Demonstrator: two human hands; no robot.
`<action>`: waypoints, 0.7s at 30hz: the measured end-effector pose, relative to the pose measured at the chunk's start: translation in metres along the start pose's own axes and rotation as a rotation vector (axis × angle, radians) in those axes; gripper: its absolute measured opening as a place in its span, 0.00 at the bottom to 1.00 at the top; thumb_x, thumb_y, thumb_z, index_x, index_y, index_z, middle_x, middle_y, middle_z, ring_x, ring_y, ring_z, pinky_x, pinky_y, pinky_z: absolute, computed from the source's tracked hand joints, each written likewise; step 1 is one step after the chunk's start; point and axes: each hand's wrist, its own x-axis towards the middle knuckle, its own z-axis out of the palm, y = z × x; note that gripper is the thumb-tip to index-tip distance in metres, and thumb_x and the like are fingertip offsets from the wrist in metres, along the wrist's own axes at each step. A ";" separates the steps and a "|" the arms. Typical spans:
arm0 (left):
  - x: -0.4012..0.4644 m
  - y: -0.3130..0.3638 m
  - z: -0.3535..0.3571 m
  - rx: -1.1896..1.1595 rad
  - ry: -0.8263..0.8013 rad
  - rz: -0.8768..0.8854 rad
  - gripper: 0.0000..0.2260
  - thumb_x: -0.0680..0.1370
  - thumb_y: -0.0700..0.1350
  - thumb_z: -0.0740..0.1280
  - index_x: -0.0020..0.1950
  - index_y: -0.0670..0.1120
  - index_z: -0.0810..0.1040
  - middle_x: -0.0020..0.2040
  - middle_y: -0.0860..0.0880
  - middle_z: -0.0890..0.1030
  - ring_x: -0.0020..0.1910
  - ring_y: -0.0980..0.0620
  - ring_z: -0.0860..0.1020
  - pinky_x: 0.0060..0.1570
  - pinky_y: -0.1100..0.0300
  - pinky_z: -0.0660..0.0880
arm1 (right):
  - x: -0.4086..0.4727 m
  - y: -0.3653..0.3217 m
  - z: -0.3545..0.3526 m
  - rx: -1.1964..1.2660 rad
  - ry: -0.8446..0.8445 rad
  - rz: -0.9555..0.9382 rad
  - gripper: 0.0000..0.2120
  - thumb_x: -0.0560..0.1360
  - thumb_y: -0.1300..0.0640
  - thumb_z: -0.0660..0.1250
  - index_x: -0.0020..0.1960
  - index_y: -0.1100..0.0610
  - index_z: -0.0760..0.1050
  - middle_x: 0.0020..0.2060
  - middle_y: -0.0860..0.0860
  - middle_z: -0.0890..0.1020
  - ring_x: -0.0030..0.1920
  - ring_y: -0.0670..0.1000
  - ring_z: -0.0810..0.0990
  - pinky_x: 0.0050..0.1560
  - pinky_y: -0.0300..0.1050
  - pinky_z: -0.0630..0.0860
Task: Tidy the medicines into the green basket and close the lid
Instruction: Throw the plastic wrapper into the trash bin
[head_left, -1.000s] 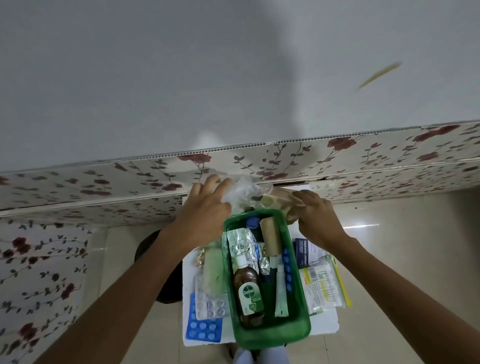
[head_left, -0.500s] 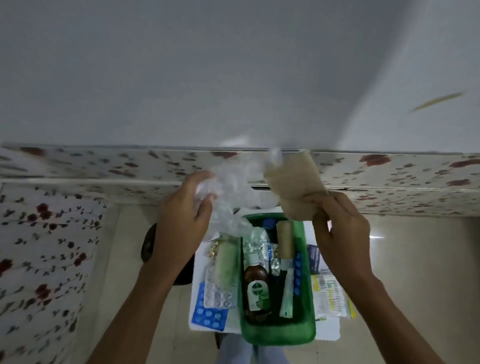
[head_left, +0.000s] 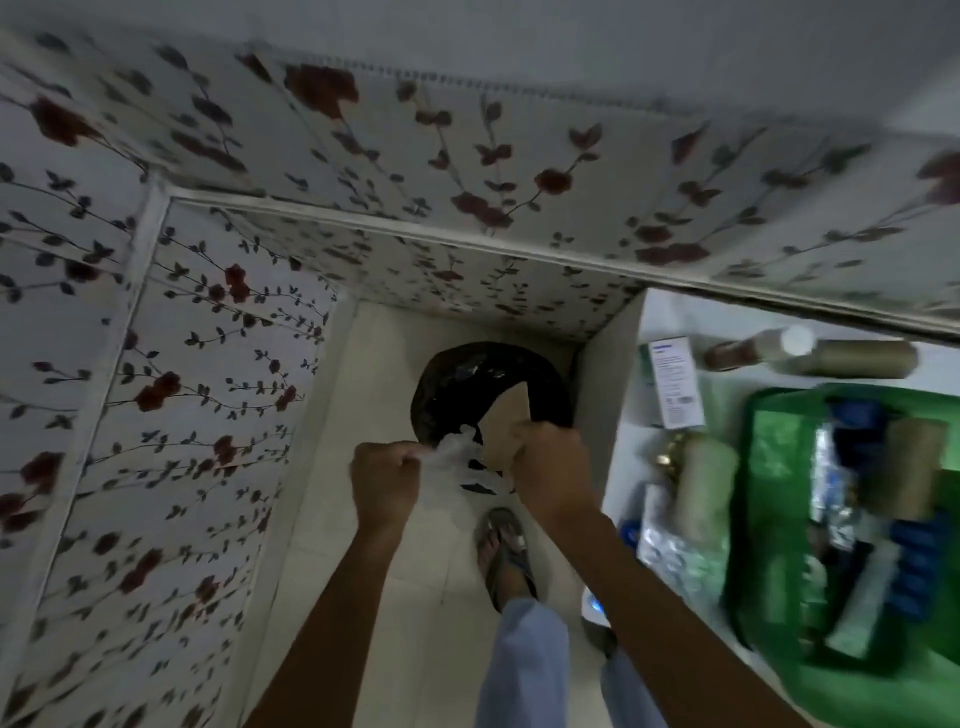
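Both hands over black bin (head_left: 467, 379) on floor, left of table (head_left: 623, 447). Left hand (head_left: 384, 483) fisted on clear plastic (head_left: 452, 467). Right hand (head_left: 550, 467) fingers closed on brown card (head_left: 506, 421) above bin mouth. Green basket (head_left: 769, 467) on table at right, open, medicines inside; box (head_left: 672, 379), bottle (head_left: 753, 348), roll (head_left: 852, 358) beside it. Sandalled foot (head_left: 506, 551) below hands.

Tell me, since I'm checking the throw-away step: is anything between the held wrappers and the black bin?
Nothing visible. The left hand grips clear plastic, the right hand a brown paper piece, both above the black bin's open mouth.
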 end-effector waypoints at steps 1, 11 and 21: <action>0.011 -0.003 0.013 -0.056 -0.061 -0.063 0.14 0.72 0.29 0.60 0.47 0.39 0.84 0.48 0.39 0.85 0.47 0.44 0.82 0.43 0.69 0.75 | 0.019 0.002 0.019 0.027 -0.050 0.051 0.12 0.73 0.69 0.57 0.33 0.61 0.72 0.47 0.64 0.83 0.44 0.58 0.80 0.39 0.45 0.73; 0.102 -0.022 0.114 -0.499 -0.396 -0.449 0.13 0.73 0.37 0.64 0.58 0.41 0.77 0.60 0.45 0.75 0.58 0.46 0.75 0.58 0.57 0.71 | 0.129 0.056 0.127 0.094 -0.184 0.298 0.13 0.78 0.58 0.56 0.52 0.64 0.76 0.48 0.60 0.80 0.47 0.58 0.78 0.46 0.46 0.75; 0.050 0.002 0.056 -0.642 -0.351 -0.406 0.14 0.77 0.38 0.62 0.62 0.39 0.74 0.53 0.41 0.79 0.45 0.46 0.79 0.43 0.57 0.77 | 0.037 0.017 0.062 0.206 -0.030 0.042 0.16 0.76 0.64 0.56 0.61 0.58 0.75 0.58 0.57 0.81 0.56 0.56 0.79 0.56 0.46 0.75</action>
